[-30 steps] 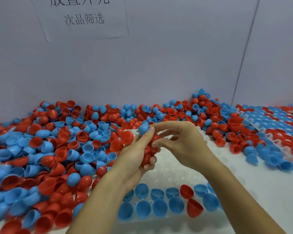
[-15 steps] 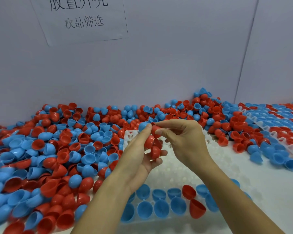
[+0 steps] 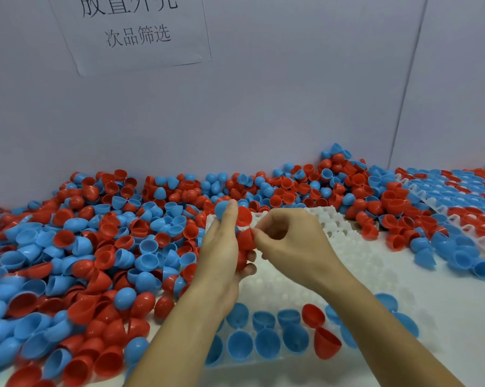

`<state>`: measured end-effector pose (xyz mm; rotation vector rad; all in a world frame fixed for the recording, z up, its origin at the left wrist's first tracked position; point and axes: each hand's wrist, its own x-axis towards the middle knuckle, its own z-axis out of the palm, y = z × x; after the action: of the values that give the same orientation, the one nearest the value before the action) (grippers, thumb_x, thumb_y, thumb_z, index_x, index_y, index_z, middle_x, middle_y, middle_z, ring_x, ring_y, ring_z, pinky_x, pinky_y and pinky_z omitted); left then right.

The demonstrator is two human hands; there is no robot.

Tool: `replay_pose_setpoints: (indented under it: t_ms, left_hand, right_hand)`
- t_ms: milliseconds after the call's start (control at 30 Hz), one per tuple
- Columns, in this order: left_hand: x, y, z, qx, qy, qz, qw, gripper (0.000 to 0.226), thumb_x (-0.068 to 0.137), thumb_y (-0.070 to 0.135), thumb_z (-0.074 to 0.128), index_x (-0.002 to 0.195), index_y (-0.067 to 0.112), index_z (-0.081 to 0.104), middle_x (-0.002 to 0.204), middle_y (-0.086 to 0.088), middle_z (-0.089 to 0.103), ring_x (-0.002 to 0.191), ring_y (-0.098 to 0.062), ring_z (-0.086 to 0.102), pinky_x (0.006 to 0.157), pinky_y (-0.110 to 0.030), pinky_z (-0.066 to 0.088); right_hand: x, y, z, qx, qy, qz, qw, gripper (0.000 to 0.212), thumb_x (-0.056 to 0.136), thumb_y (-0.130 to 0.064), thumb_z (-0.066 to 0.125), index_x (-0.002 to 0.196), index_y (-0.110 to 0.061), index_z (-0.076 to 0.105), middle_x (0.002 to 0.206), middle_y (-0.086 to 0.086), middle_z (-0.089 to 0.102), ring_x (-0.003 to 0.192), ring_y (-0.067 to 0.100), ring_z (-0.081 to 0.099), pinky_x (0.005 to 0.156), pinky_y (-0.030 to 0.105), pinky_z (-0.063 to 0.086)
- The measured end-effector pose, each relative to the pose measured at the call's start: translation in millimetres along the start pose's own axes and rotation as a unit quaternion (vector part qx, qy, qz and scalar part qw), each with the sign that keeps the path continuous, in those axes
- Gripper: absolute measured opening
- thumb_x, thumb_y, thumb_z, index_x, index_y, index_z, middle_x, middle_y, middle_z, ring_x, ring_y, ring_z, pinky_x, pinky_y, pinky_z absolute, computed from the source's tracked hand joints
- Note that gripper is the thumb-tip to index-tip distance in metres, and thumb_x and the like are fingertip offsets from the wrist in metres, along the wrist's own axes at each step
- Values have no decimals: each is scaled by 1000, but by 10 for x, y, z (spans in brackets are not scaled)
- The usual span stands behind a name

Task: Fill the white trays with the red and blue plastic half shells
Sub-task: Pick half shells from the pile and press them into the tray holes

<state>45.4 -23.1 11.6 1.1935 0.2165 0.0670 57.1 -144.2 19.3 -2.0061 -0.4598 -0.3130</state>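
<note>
Head view, wall sign reading 次品筛选 (top line cropped), left hand cradling red shells, right hand fingers pinching one.

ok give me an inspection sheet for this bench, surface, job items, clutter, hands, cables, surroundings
surface: white table, mostly covered.
job's things: white tray in front, only its near rows hold blue shells and two red shells; a filled tray lies at far right.
clutter: loose pile of shells at left and behind.
grippers: left hand holds several shells; right hand pinches a red one from it.
cables: nothing seen.
surroundings: pale wall with a paper sign.
</note>
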Motion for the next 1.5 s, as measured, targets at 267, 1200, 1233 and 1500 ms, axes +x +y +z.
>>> replay_pose_setpoints:
  t_ms: [267,1200,1233,1500]
  left_hand:
    - [39,-32,-17,-41,5,10,999,42,95,57,58,122,26,68,63,1,54,49,-8,49,52,-27,41]
    - [24,18,-75,-22,39,-6,999,32,99,52,55,108,22,62,80,-5,58,48,-9,48,36,-19,34]
    - [20,20,-74,-23,38,-7,999,32,100,52,55,110,22,62,81,-6,58,48,-9,48,37,-19,35]
    - [-19,58,-82,-56,5,-26,998,25,99,45,58,107,22,60,70,-3,51,51,-11,45,39,-19,34]
  right_hand:
    - [-86,-60,141,-25,44,-94,994,40,87,-10,70,97,-40,46,65,-9,65,61,1,66,53,10,49]
    - [-692,371,-1547,-404,-219,240,855,23,86,-22,76,76,-41,67,83,-17,67,78,7,66,62,17,55]
    - [-707,391,-1531,-403,-223,242,854,19,86,-22,75,82,-40,70,83,-18,67,77,7,66,60,14,53]
    - [-652,255,-1625,-388,-244,236,857,26,90,-29,72,105,-49,64,92,-17,61,83,5,62,63,13,52]
